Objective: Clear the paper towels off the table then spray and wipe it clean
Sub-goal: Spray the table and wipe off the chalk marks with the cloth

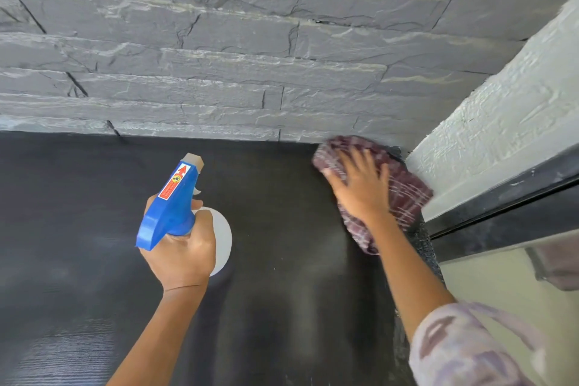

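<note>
My left hand (183,249) grips a spray bottle (174,204) with a blue trigger head and a white body, held above the middle of the black table (78,213). Its nozzle points toward the far wall. My right hand (360,188) presses flat, fingers spread, on a dark red checked cloth (404,191) at the table's far right corner. The cloth looks blurred with motion. Faint grey smears show on the tabletop near its right side. No paper towels are in view.
A grey stone-textured wall (250,56) runs along the table's far edge. A white textured wall (501,110) and a dark ledge (501,207) stand to the right of the table, close to the cloth.
</note>
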A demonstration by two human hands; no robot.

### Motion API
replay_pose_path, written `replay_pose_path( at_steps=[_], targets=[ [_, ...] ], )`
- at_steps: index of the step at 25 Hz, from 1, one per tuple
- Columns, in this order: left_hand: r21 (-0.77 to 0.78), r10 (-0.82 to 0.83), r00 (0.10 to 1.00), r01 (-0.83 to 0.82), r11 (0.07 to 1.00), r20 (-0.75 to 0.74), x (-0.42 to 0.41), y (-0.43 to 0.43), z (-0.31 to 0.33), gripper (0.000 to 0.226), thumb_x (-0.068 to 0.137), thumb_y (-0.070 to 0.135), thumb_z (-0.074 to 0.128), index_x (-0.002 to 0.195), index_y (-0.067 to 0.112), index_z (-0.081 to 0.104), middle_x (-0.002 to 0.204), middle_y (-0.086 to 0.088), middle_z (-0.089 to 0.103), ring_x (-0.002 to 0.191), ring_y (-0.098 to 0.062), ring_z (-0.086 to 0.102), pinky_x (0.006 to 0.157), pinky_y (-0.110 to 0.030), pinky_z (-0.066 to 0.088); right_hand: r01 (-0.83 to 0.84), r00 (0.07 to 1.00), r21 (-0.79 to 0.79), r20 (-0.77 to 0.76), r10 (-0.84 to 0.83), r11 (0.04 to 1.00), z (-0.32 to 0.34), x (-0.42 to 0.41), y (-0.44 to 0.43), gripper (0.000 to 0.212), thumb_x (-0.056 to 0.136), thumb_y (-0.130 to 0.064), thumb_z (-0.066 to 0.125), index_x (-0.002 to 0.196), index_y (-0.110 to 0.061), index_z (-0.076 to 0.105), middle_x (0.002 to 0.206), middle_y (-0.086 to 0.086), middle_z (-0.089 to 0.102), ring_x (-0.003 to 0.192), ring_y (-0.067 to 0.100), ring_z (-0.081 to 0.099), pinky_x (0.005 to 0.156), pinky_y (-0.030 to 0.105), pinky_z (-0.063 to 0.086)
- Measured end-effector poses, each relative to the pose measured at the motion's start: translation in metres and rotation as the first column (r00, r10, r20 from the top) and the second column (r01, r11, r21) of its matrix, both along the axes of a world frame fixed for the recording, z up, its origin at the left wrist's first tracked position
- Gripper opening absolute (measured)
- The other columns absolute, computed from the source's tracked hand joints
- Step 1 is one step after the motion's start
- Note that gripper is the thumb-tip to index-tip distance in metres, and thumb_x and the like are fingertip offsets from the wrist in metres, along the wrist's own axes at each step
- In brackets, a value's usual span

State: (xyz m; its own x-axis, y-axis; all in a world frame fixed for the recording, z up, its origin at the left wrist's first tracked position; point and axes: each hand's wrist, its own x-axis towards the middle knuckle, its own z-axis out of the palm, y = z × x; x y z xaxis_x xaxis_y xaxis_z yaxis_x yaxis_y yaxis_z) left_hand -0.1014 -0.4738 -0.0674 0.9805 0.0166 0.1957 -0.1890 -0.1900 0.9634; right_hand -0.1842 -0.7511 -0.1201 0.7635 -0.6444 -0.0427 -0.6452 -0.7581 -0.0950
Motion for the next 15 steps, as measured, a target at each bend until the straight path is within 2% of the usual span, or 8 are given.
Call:
replay_pose_path(
  at_steps=[2,4,6,9,11,13,15],
  targets=[
    [0.002,-0.008,1.000,0.009,1.000,-0.006,-0.001,0.000,0.000,0.053,0.067,0.039,0.051,0.099,-0.002,0.058,0.083,-0.005,0.063,0.078,0.004,0.060,0.076,0.003,0.038,0.177,0.984,0.076,-0.027,-0.175,0.981,0.009,-0.032,-0.029,0.068,0.090,-0.067,0.017,0.147,-0.031,0.023,0.158,-0.003,0.008,0.145,0.019,0.001,0.114,0.058,0.002],
    [-0.002,-0.012,1.000,0.012,1.000,-0.014,-0.001,0.001,0.001,0.054,0.067,0.041,0.050,0.099,-0.001,0.058,0.080,0.001,0.062,0.078,0.007,0.059,0.076,0.004,0.038,0.189,0.982,0.092,-0.036,-0.186,0.978,0.012,-0.046,-0.024,0.063,0.092,-0.063,0.021,0.147,-0.031,0.023,0.159,-0.003,0.007,0.145,0.020,-0.001,0.114,0.057,0.003],
    [-0.004,-0.014,0.999,0.014,1.000,-0.032,-0.001,0.002,0.001,0.055,0.066,0.044,0.049,0.100,0.001,0.058,0.080,0.007,0.062,0.078,0.009,0.058,0.074,0.004,0.037,0.113,0.993,0.064,-0.037,-0.111,0.991,0.013,-0.066,0.002,0.062,0.092,-0.063,0.017,0.147,-0.034,0.019,0.159,-0.003,0.004,0.145,0.020,-0.002,0.115,0.055,0.000],
    [0.020,-0.011,0.999,0.012,1.000,-0.034,0.002,0.003,-0.002,0.055,0.068,0.043,0.050,0.102,0.001,0.058,0.091,-0.011,0.065,0.078,0.004,0.058,0.073,0.004,0.037,-0.060,0.998,0.014,-0.031,0.061,0.998,0.007,-0.117,0.062,0.061,0.090,-0.067,0.009,0.146,-0.043,0.012,0.158,-0.008,0.005,0.145,0.018,-0.001,0.115,0.053,-0.002],
    [0.036,-0.015,1.000,0.016,0.999,-0.025,0.003,0.004,-0.006,0.052,0.069,0.040,0.050,0.100,-0.001,0.058,0.094,-0.019,0.065,0.078,-0.004,0.058,0.074,0.002,0.039,-0.237,0.971,0.013,-0.025,0.237,0.972,0.000,-0.157,0.094,0.058,0.092,-0.067,0.018,0.146,-0.045,0.014,0.158,-0.009,0.010,0.145,0.018,0.005,0.114,0.056,0.005],
    [0.037,-0.011,1.000,0.012,0.999,-0.027,0.004,0.003,-0.007,0.051,0.070,0.038,0.051,0.101,-0.001,0.058,0.095,-0.019,0.066,0.079,-0.008,0.058,0.075,0.002,0.039,-0.365,0.930,-0.016,-0.062,0.363,0.931,-0.004,-0.189,0.094,0.060,0.091,-0.068,0.025,0.146,-0.046,0.014,0.158,-0.011,0.008,0.145,0.018,0.009,0.111,0.059,0.006],
    [0.037,0.007,1.000,-0.006,0.999,-0.030,0.005,0.003,-0.006,0.049,0.071,0.037,0.053,0.102,-0.001,0.058,0.094,-0.017,0.065,0.078,-0.008,0.059,0.073,0.002,0.039,-0.271,0.961,-0.044,-0.075,0.267,0.962,-0.002,-0.190,0.067,0.061,0.090,-0.070,0.022,0.145,-0.048,0.011,0.158,-0.012,0.003,0.145,0.018,0.003,0.112,0.060,-0.001]
  ],
)
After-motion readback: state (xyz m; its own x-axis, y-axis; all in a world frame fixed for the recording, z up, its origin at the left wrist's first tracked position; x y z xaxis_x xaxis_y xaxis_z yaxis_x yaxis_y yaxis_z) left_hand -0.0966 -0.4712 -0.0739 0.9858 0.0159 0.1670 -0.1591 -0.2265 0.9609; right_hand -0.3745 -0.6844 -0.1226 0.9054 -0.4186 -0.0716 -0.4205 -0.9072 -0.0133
